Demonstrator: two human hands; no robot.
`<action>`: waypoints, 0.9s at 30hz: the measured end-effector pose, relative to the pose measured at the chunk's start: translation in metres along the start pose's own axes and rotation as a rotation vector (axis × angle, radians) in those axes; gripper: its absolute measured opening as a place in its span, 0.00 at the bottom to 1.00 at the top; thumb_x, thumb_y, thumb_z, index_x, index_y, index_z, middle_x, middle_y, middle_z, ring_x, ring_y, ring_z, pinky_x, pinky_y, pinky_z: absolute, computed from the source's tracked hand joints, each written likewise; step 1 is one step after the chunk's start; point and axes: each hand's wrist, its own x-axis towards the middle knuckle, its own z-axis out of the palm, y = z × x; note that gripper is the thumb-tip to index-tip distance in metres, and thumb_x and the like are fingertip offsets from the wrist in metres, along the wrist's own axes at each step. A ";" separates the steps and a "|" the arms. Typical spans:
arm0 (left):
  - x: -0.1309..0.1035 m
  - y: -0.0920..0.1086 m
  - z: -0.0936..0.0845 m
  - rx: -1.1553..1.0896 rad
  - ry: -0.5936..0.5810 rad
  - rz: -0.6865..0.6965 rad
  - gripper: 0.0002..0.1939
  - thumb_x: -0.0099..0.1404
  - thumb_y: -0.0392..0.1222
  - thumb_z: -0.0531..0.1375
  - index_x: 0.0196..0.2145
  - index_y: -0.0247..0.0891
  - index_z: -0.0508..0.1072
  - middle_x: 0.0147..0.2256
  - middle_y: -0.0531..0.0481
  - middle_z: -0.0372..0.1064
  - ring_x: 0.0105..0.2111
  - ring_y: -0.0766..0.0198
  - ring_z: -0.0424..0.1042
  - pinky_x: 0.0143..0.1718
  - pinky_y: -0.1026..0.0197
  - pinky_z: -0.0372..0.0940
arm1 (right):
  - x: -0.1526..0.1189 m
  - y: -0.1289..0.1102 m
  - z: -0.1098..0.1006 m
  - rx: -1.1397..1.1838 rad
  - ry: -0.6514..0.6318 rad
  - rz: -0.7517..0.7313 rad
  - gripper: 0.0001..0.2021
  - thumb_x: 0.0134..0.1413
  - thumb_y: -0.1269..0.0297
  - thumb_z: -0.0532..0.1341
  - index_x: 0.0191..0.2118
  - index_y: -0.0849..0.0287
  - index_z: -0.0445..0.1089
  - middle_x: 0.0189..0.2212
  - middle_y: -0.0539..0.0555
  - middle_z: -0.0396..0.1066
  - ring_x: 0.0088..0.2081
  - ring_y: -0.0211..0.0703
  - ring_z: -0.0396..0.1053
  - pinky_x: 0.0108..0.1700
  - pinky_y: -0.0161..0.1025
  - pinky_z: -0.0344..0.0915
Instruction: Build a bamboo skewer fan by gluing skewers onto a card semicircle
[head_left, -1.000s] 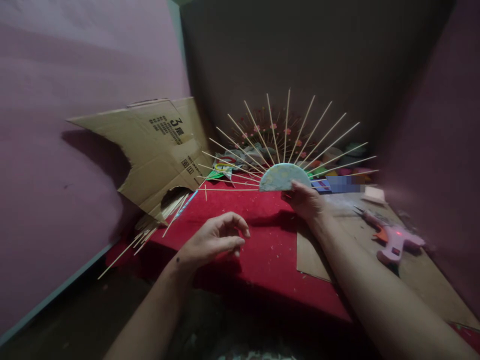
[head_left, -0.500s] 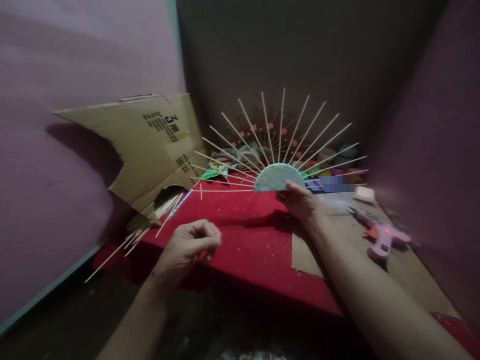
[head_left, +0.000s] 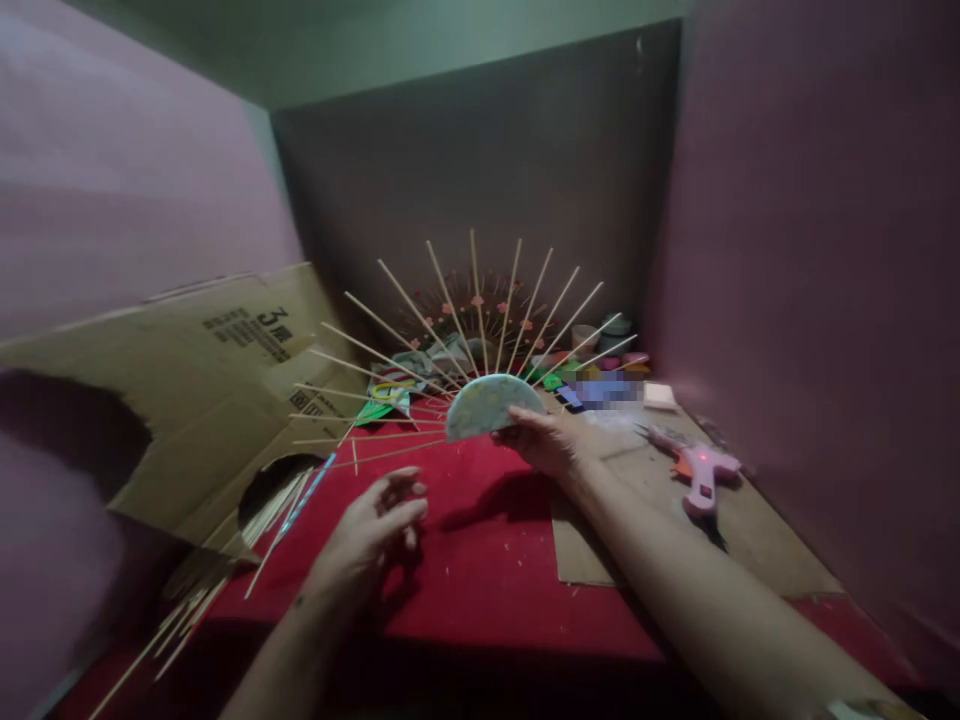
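Note:
My right hand (head_left: 540, 440) grips the lower right edge of a pale half-round disc (head_left: 491, 403), thumb in front. Thin wooden sticks (head_left: 405, 290) fan out from the disc's curved rim, held up above the red tablecloth (head_left: 487, 545). Below and left of the disc, my left hand (head_left: 375, 525) hovers with curled fingers apart and nothing between them. A bundle of loose sticks (head_left: 274, 510) pokes out through a hole in a cardboard sheet (head_left: 195, 440) at the left.
A pink glue gun (head_left: 703, 470) with a red light lies on flat cardboard (head_left: 757, 545) at the right. Behind the fan stand a flower-trimmed stick piece (head_left: 478, 300), yellow-handled scissors (head_left: 394, 390) and small tubs (head_left: 585, 338). A white block (head_left: 660, 396) sits near the right wall.
The view has tilted up and turned right, so everything sits lower and further left. The fan tips slightly down to the left. My left hand's fingers have loosened apart.

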 end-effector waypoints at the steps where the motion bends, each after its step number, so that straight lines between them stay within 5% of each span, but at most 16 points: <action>1: 0.008 0.001 0.013 -0.054 -0.017 -0.018 0.29 0.42 0.36 0.72 0.43 0.35 0.70 0.34 0.50 0.71 0.20 0.71 0.67 0.18 0.67 0.62 | 0.000 0.001 0.003 0.007 -0.009 -0.002 0.15 0.37 0.67 0.72 0.34 0.62 0.71 0.25 0.52 0.75 0.24 0.40 0.73 0.28 0.37 0.72; 5: 0.038 0.002 0.059 -0.385 -0.005 -0.025 0.18 0.42 0.33 0.72 0.31 0.32 0.72 0.31 0.50 0.71 0.27 0.68 0.70 0.22 0.67 0.65 | 0.000 0.004 0.009 0.029 -0.017 -0.015 0.16 0.37 0.68 0.72 0.35 0.64 0.72 0.26 0.51 0.75 0.26 0.40 0.74 0.30 0.37 0.73; 9: 0.052 0.000 0.082 -0.454 0.011 0.033 0.16 0.42 0.35 0.72 0.29 0.33 0.73 0.26 0.54 0.68 0.24 0.71 0.66 0.21 0.68 0.62 | 0.001 0.005 0.005 0.036 0.005 -0.013 0.15 0.37 0.68 0.72 0.35 0.63 0.72 0.27 0.52 0.76 0.26 0.39 0.73 0.30 0.35 0.71; 20: 0.059 0.009 0.074 -0.475 -0.091 0.016 0.19 0.39 0.37 0.74 0.31 0.31 0.75 0.26 0.54 0.70 0.22 0.73 0.64 0.21 0.68 0.58 | 0.004 0.005 -0.004 0.034 0.073 -0.030 0.13 0.38 0.68 0.72 0.33 0.60 0.72 0.26 0.50 0.75 0.26 0.38 0.71 0.29 0.34 0.69; 27: 0.071 -0.006 0.076 -0.566 -0.183 -0.100 0.19 0.41 0.37 0.74 0.31 0.35 0.72 0.27 0.55 0.70 0.22 0.72 0.65 0.20 0.66 0.58 | 0.001 0.013 0.009 -0.054 0.093 -0.066 0.15 0.37 0.66 0.73 0.35 0.63 0.74 0.27 0.52 0.75 0.24 0.38 0.71 0.27 0.35 0.68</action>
